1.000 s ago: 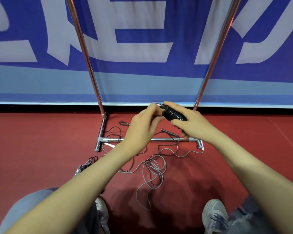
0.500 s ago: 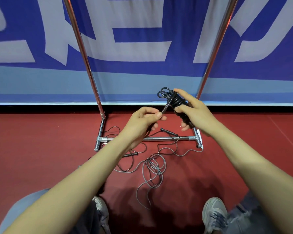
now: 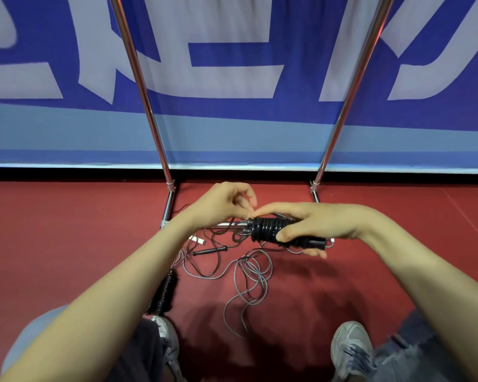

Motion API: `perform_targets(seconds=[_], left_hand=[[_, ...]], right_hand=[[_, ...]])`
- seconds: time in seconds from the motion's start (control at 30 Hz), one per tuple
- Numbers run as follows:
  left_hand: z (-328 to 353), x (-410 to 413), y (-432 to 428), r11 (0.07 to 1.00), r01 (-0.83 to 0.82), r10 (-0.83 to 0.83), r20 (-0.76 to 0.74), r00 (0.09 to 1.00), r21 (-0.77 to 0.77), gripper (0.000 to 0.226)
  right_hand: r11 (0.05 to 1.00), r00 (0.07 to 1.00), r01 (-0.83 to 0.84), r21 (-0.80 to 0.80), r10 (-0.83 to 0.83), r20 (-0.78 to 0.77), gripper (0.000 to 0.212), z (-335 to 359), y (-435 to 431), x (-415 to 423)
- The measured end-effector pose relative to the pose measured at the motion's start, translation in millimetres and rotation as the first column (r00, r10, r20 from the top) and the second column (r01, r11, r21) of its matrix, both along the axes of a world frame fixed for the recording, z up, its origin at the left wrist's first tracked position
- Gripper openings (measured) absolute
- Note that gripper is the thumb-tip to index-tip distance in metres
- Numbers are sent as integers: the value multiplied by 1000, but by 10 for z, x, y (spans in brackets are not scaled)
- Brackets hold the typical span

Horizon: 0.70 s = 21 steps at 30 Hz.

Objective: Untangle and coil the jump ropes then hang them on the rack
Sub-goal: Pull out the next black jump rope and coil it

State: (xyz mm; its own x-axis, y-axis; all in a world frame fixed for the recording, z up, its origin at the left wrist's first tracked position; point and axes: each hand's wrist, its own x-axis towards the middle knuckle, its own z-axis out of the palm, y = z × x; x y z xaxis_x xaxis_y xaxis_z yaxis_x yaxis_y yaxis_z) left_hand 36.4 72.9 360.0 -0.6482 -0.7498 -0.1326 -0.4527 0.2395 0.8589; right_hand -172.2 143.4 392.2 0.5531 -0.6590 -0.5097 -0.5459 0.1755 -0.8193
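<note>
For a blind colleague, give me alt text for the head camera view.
The right hand grips a black coiled jump rope, the left hand at its end. More ropes lie tangled on the red floor by a metal rack.

Materials/finish, rack + ropes
Rack (image 3: 146, 106) polished metal, glossy; black rope bundle (image 3: 268, 230) looks smooth plastic; floor (image 3: 66, 230) matt red; banner (image 3: 232, 128) matt cloth.

Right hand (image 3: 319, 226) grips a coiled black jump rope (image 3: 269, 231), held level above the rack's base bar. Left hand (image 3: 221, 205) sits at the coil's left end with fingers curled; a pinch on the cord is not resolvable. Loose grey rope (image 3: 251, 274) lies tangled on the red floor (image 3: 66, 230). A second black coil (image 3: 164, 292) lies near the left shoe. The chrome rack (image 3: 138, 78) stands before a blue banner (image 3: 232, 125).
</note>
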Motion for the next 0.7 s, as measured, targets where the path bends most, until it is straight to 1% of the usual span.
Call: perform_targets(seconds=[0.07,0.13,0.2,0.27,0.33,0.37,0.47,0.53,0.6,0.63,0.7], left_hand=[[-38,-55,22,996,-40,44,39,998,-84,28],[-45,-116,55,987,-53,61,50,997,-152,30],[-36,-162,78,976,-35,51,68,996,-214,28],[-33,-190,88,964,-2,32,105,994,-265,25],[-51,-202,98,952,1,41,130,991,-306,22],[-60,-207,106,945,-17,60,122,991,-325,20],[-71,-234,160,924,-128,146,22,989,-361,14],[-72,-254,184,917,-196,193,-44,980,-347,14],[-64,-261,189,916,-272,240,-141,961,-294,20],[-54,-262,186,919,-310,262,-211,942,-244,24],[-39,-265,189,909,-394,332,-339,880,-134,29]], right_hand=[[1000,994,15,-2,-15,-111,59,-63,-3,65],[998,979,57,-9,-58,-195,69,-100,-11,103],[997,969,81,-15,-82,-231,75,-118,-29,108],[998,955,60,-30,-66,-289,80,-144,-44,125],[997,935,33,-76,-57,-351,80,-201,-58,172],[993,931,47,-105,-82,-355,79,-233,-76,188],[971,932,151,-184,-202,-299,78,-299,-135,172],[948,926,239,-210,-287,-245,78,-315,-159,154],[919,916,333,-211,-368,-157,74,-308,-164,154],[903,910,367,-225,-398,-115,70,-304,-173,154],[859,889,416,-297,-453,-66,65,-278,-190,153]])
